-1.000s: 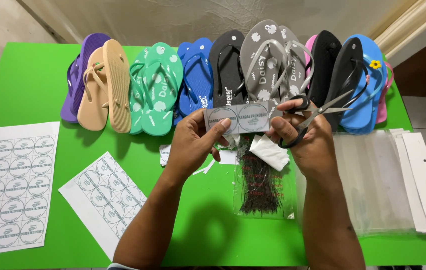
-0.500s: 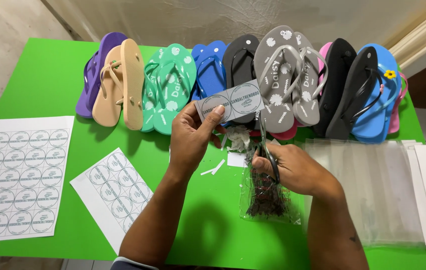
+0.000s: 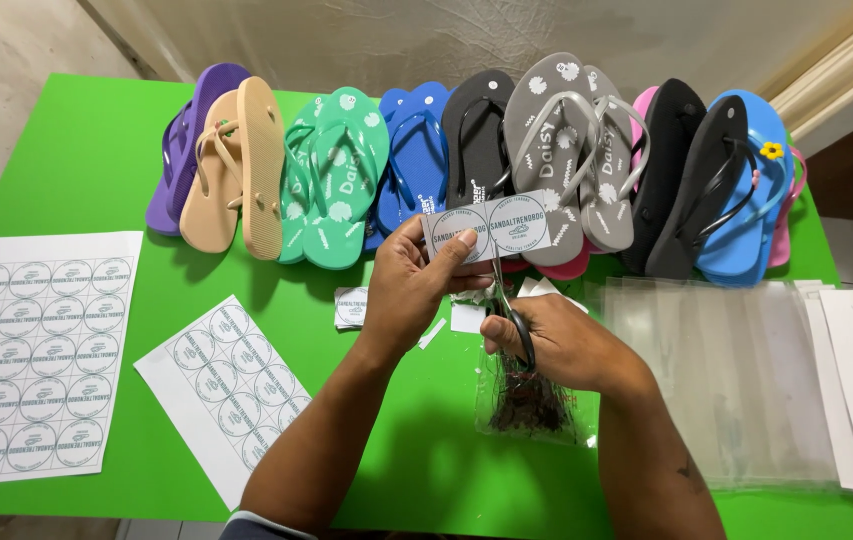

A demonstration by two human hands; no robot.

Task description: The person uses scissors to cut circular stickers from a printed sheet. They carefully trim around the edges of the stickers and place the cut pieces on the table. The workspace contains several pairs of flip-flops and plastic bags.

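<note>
I see a green table [image 3: 76, 170] on bare concrete floor [image 3: 6, 60], sandals [image 3: 506, 160] lined along its far edge. Just before the sandals, left hand [image 3: 408, 290] grips a label strip [image 3: 491, 228]; right hand [image 3: 561, 345] grips scissors [image 3: 508, 305].

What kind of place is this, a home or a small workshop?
Probably a small workshop that labels and packs sandals. A row of flip-flops lies on a green table, beside sheets of round labels and clear bags. The right hand cuts a label strip with scissors.
</note>
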